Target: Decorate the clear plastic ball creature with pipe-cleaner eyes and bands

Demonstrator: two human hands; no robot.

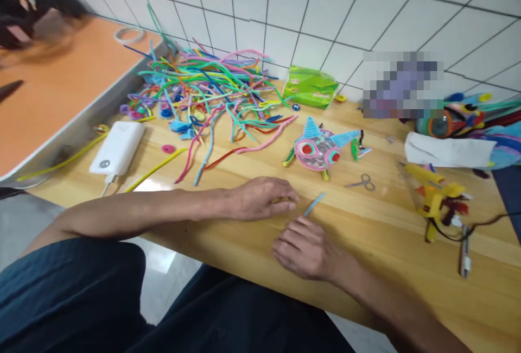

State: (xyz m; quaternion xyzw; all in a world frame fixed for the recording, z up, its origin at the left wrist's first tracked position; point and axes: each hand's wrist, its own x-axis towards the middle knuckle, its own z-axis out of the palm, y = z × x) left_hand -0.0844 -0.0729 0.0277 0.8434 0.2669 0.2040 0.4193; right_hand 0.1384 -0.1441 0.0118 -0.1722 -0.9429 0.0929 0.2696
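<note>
My right hand (303, 247) is curled near the table's front edge. A short piece of light blue pipe cleaner (316, 203) sticks up from between its thumb and index finger. Just left of it my left hand (264, 199) rests on the wood, fingers loosely stretched and apart, with nothing visible in them. Beyond both hands stands a pipe-cleaner creature (319, 149) with a clear body, pink rims, red-centred eyes and pointed blue ears. Small scissors (363, 182) lie to its right front.
A heap of coloured pipe cleaners (215, 87) lies at the back left. A white power bank (118, 147) with a cable is nearer. At right are a yellow glue gun (433, 195) and a utility knife (464, 252). A green packet (310, 87) leans by the tiled wall.
</note>
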